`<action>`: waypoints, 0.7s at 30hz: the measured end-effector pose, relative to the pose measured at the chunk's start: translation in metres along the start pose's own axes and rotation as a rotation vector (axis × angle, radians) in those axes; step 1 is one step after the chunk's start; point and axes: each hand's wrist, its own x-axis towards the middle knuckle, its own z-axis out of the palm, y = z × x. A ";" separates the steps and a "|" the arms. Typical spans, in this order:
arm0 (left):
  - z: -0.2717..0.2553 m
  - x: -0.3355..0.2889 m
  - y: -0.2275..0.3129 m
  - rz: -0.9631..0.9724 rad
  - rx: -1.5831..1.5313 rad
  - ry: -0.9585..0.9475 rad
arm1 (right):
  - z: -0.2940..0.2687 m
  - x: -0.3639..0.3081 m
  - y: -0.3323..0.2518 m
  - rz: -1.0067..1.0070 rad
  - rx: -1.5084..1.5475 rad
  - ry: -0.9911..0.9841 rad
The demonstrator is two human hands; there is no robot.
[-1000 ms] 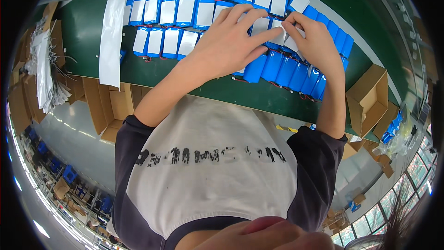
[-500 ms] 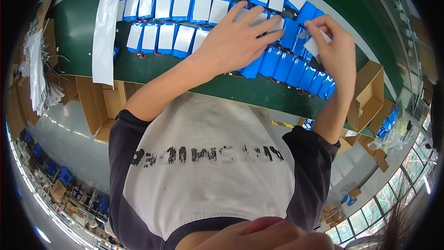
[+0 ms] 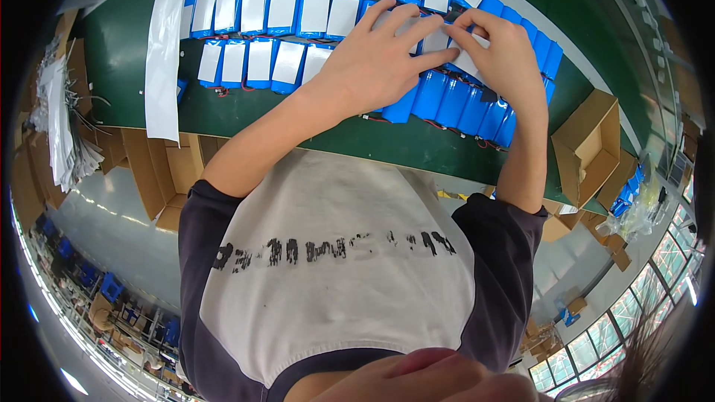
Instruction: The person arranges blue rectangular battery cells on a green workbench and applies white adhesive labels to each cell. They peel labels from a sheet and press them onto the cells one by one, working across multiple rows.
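Rows of blue shrink-wrapped battery packs lie on the green table, with thin red and black wires between them. Many, like the pack [image 3: 254, 11] in the middle row, carry a white rectangular label; those at the right of the near row, such as a bare pack [image 3: 451, 103], are plain blue. My left hand [image 3: 376, 56] rests palm down over the packs, fingers spread, its thumb stretching toward my right hand. A white label [image 3: 466, 65] is pinched between thumb and fingers of my right hand [image 3: 506, 56], lying over a middle-row pack partly hidden beneath it.
A long white strip [image 3: 165, 52] lies across the table left of the packs. An open cardboard box [image 3: 592, 145] stands at the table's right end, and another cardboard box [image 3: 160, 179] sits below the near edge at left. White sheets and wires [image 3: 63, 119] hang at far left.
My right hand has moved left with the white label, bringing it down onto a middle-row pack beside my left thumb. My left hand stays spread in nearly the same place.
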 end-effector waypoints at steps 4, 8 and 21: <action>-0.002 0.005 0.000 -0.011 -0.014 -0.041 | -0.021 -0.011 0.003 -0.026 0.052 -0.038; -0.004 0.011 0.000 0.028 -0.017 -0.085 | -0.029 -0.022 0.003 0.018 0.143 0.017; -0.001 0.024 -0.005 0.100 -0.087 -0.093 | -0.051 0.015 0.040 -0.177 -0.011 0.034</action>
